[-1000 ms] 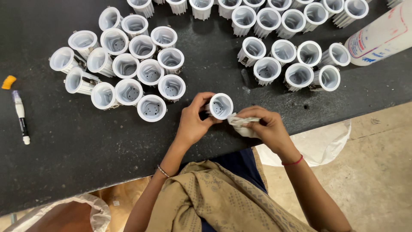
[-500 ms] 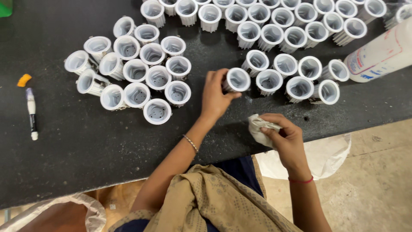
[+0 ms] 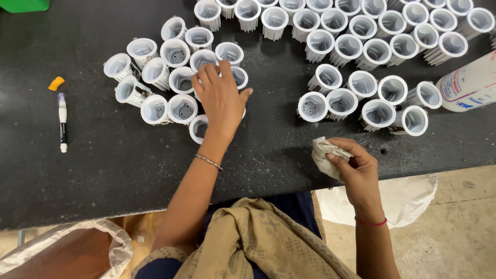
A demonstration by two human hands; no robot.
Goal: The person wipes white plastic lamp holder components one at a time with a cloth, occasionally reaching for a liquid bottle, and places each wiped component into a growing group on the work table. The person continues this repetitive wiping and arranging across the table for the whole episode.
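**Left hand down among the white cups, right hand holding a rag**

The left hand's fingers (image 3: 211,77) are spread and curled down over one white cup (image 3: 238,77) in the left cluster; whether they actually grip it I cannot tell, since the palm hides most of it. The left hand (image 3: 221,101) lies flat over that cluster of cups (image 3: 175,53). The right hand (image 3: 356,170) sits near the table's front edge, fingers pinched shut around a crumpled pale rag (image 3: 323,155).

The cups look like light, stiff plastic shells with ribbed sides, likely easy to tip. The rim or ribbed wall seems the surest hold. The rag is soft and bunches freely.

A second, larger group of cups (image 3: 361,46) stands further right on the black table (image 3: 103,165). A pen (image 3: 62,121) and a small orange cap (image 3: 56,82) lie off left, and a white bottle (image 3: 467,82) lies at the right edge.
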